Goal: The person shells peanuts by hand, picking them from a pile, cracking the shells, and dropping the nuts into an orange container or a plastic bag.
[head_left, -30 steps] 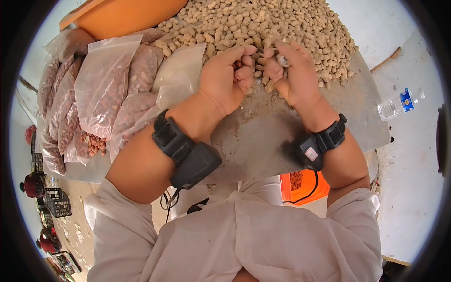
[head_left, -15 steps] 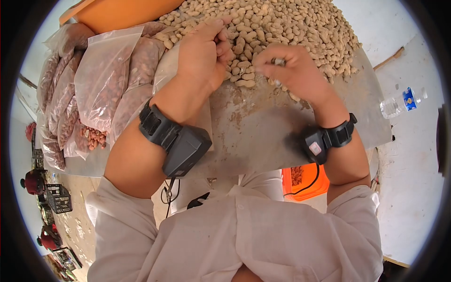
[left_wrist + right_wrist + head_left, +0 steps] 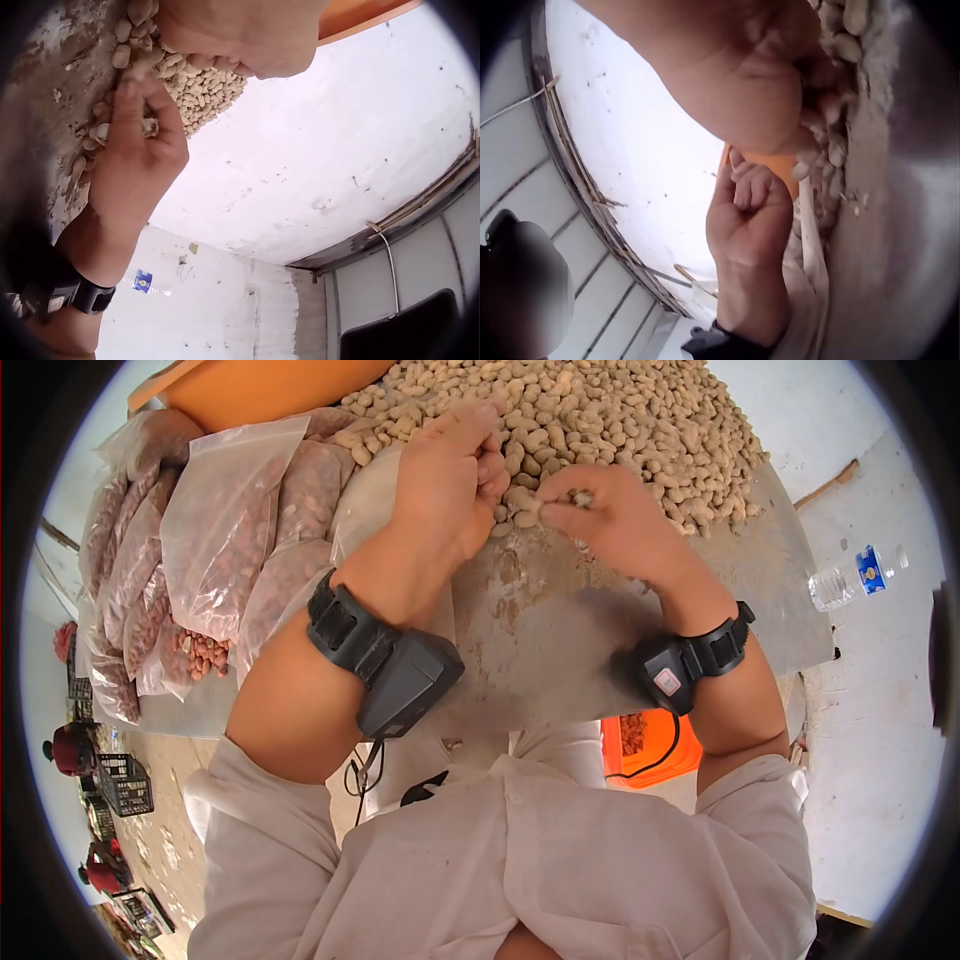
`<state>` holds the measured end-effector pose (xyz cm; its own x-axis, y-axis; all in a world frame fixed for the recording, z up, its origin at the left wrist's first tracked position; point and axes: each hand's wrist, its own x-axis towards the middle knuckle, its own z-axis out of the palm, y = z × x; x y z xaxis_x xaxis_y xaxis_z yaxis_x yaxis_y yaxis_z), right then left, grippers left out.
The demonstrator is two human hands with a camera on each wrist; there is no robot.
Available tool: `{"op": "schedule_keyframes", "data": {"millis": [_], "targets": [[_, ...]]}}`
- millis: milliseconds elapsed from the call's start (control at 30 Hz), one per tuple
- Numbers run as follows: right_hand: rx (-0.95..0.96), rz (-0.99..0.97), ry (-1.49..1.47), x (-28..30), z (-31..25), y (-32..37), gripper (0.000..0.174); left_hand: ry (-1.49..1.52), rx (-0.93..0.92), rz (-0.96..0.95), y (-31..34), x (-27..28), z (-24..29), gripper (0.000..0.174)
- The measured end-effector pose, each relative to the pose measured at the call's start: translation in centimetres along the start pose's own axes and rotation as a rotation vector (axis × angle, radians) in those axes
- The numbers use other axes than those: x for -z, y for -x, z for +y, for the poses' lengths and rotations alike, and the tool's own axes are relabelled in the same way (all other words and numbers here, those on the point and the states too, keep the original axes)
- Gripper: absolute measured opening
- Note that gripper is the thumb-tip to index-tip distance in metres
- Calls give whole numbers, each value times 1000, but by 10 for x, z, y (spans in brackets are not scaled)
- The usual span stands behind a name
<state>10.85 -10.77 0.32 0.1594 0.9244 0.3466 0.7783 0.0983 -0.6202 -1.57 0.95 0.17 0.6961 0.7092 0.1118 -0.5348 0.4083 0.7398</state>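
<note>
Unshelled peanuts (image 3: pixel 600 410) lie in a large heap on the table. My left hand (image 3: pixel 445 490) is over the heap's near left edge with its fingers curled inward; its palm is hidden. In the right wrist view that same left hand (image 3: pixel 750 214) shows folded fingers. My right hand (image 3: pixel 620 520) faces it, thumb and forefinger closing on a peanut (image 3: pixel 524 517) at the near edge. Pale shell bits (image 3: pixel 581 498) show between its fingers. The left wrist view shows the right hand (image 3: pixel 139 161) low among peanuts (image 3: pixel 121 56), with the left hand (image 3: pixel 240 34) above.
Clear bags of reddish kernels (image 3: pixel 225 530) lie at the left, beside an orange basin (image 3: pixel 270 390) at the back. A water bottle (image 3: pixel 850 580) is at the right. Below the table's front edge is an orange container (image 3: pixel 655 750). People and black crates (image 3: pixel 125 785) appear far left.
My hands have moved apart, the left one back and leftward. Reddish kernels that showed in the left palm are now out of sight. The right fingers have come down to the near peanuts.
</note>
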Motion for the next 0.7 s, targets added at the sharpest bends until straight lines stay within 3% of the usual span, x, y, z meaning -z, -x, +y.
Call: {"op": "schedule_keyframes", "data": {"millis": [67,167,267,567,700], "targets": [[-378,22,-464,16,-21,1,14,-8,35,-73,1,-2,0,23],[-257,-17,-1001,20,8,-1,16,-46,80,-184,3,-4,-2,25],[-273,-31,-1118,20,7,1,19,-193,47,-210,9,-10,-5,24],[-240,-15,-992,17,6,2,17,-341,-42,-229,10,-9,-9,18],[-190,61,-694,14,-7,1,18,-365,-67,-255,8,-7,-9,15]]}}
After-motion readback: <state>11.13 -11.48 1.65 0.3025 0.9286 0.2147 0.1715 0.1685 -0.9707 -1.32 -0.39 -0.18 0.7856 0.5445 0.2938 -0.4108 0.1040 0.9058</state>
